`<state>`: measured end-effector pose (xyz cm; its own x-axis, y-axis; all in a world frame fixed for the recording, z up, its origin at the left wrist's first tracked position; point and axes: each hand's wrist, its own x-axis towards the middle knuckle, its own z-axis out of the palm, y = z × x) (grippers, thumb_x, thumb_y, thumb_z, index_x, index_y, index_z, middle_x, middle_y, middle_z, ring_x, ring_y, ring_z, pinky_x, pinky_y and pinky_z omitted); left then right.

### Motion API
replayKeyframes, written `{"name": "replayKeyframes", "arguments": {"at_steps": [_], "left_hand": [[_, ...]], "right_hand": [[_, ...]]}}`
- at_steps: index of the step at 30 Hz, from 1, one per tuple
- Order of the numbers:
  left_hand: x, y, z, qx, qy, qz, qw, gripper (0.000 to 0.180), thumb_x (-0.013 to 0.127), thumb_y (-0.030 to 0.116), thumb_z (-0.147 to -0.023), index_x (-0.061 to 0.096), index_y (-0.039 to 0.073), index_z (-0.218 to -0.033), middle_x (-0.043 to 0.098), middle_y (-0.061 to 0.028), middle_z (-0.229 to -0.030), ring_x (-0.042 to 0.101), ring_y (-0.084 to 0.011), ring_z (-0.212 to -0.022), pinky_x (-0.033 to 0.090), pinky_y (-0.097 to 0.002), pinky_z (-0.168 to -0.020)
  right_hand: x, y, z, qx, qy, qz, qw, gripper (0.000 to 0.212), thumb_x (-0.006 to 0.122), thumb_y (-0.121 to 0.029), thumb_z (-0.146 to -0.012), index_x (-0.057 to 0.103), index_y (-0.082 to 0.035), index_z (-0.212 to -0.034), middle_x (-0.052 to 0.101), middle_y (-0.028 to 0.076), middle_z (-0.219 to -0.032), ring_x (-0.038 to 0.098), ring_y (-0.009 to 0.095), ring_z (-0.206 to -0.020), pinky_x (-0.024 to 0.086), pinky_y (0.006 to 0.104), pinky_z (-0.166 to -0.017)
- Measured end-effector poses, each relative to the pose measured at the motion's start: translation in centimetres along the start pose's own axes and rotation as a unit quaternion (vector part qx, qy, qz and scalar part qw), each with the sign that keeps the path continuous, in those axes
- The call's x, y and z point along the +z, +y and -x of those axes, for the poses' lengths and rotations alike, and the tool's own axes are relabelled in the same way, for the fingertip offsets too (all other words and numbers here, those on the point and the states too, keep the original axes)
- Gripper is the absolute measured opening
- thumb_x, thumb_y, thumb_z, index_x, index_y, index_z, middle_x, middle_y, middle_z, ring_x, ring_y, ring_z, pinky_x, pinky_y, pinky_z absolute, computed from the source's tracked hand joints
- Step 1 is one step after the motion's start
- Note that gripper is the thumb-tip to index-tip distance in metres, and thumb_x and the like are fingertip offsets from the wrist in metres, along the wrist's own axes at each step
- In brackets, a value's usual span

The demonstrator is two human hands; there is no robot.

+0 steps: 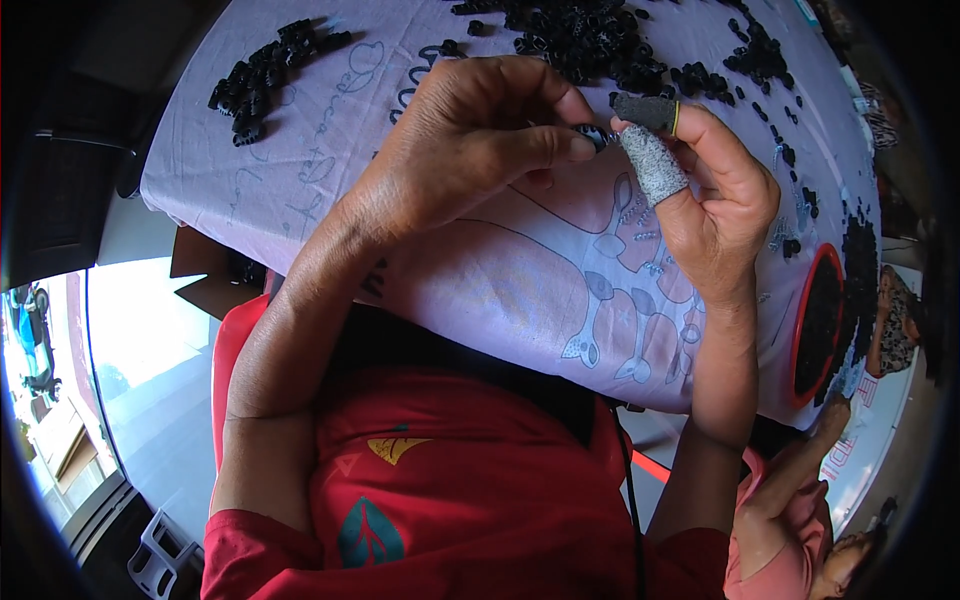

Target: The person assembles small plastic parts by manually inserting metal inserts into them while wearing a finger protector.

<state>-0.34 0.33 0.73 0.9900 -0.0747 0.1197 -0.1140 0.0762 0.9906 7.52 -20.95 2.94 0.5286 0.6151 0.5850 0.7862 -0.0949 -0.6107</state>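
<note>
My left hand (450, 150) is over the table, its thumb and forefinger pinched on a small black ring-like part (597, 137). Facing it, my right hand (725, 205) is closed in a pinch just to the right of that part. A grey speckled cover (652, 163) wraps its thumb, and a dark cover (645, 112) with a yellow band sits on its forefinger. Something thin and shiny shows between the two pinches, too small to name. Whatever lies between the right fingertips is mostly hidden.
A pale printed cloth (480, 275) covers the table. Small black parts form a cluster (265, 80) at far left and a large heap (590, 40) at the far side. A red-rimmed basin (838, 260) of black pieces stands right. Another person (790, 520) sits at lower right.
</note>
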Motion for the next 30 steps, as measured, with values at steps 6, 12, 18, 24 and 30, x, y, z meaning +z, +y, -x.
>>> {"name": "replayKeyframes", "arguments": {"at_steps": [6,12,18,24,30], "left_hand": [[0.0,-0.2,0.0,0.003,-0.005,0.009,1.000,0.019,0.074,0.005,-0.090,0.070,0.002,-0.108,0.068,-0.0009,-0.090,0.064,-0.0077,-0.077,0.054,-0.0231,-0.070],[0.1,0.0,0.0,-0.009,-0.005,0.028,1.000,0.018,0.074,0.006,-0.091,0.069,0.001,-0.107,0.067,-0.0007,-0.087,0.064,-0.0078,-0.074,0.054,-0.0226,-0.069],[0.0,0.3,0.0,-0.030,-0.004,0.059,0.998,0.017,0.074,0.008,-0.092,0.068,0.002,-0.107,0.067,0.0001,-0.086,0.064,-0.0078,-0.072,0.054,-0.0222,-0.068],[0.0,0.7,0.0,-0.039,-0.009,0.090,0.995,0.019,0.074,0.010,-0.092,0.068,0.004,-0.109,0.068,-0.0003,-0.088,0.064,-0.0078,-0.073,0.054,-0.0209,-0.069],[-0.7,0.5,-0.2,-0.039,0.013,0.094,0.995,0.019,0.073,0.013,-0.093,0.068,0.005,-0.110,0.068,0.0005,-0.090,0.064,-0.0069,-0.073,0.050,-0.0187,-0.065]], "right_hand": [[-0.1,-0.4,-0.2,-0.040,-0.023,0.056,0.997,0.026,0.074,0.006,-0.080,0.068,0.000,-0.105,0.067,0.004,-0.085,0.063,0.010,-0.072,0.052,0.0227,-0.062],[0.0,-0.7,-0.3,-0.067,-0.030,0.084,0.994,0.028,0.074,0.010,-0.076,0.069,0.000,-0.102,0.070,0.008,-0.087,0.065,0.015,-0.074,0.053,0.0252,-0.062],[0.2,-0.8,-0.6,-0.106,-0.030,0.100,0.989,0.031,0.071,0.012,-0.073,0.069,0.002,-0.101,0.074,0.013,-0.095,0.070,0.023,-0.081,0.058,0.0299,-0.069],[0.4,-0.8,-0.8,-0.130,-0.028,0.101,0.986,0.032,0.070,0.011,-0.074,0.069,0.002,-0.105,0.075,0.014,-0.100,0.071,0.025,-0.086,0.059,0.0309,-0.072],[0.2,-0.2,-0.3,-0.069,-0.021,0.120,0.990,0.027,0.069,0.009,-0.078,0.069,0.003,-0.104,0.073,0.014,-0.102,0.070,0.025,-0.082,0.057,0.0318,-0.065]]}}
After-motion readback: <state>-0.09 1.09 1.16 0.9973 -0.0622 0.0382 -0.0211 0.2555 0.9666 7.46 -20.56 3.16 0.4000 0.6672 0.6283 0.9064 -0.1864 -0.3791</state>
